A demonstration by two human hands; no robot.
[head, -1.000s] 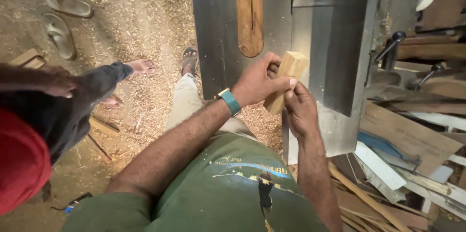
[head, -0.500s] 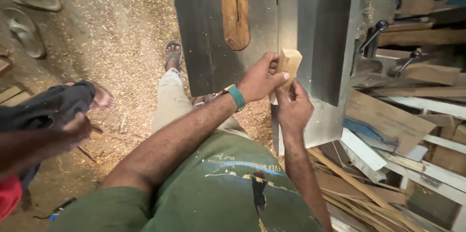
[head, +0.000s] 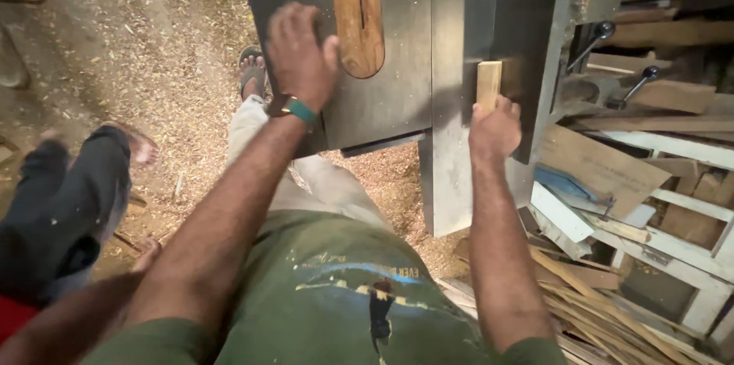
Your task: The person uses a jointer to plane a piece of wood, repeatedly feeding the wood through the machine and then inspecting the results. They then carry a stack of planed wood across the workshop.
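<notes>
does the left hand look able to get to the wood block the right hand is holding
Probably yes: the left hand rests on the metal saw table, and only bare table lies between it and the wood block held by the right hand.

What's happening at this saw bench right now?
A person stands at a metal saw table. The right hand holds a small wooden block on the tabletop, while the left hand lies flat on the table beside the wooden insert. Sawdust covers the floor, offcuts lie at the right, and another person's leg shows at the left.
</notes>
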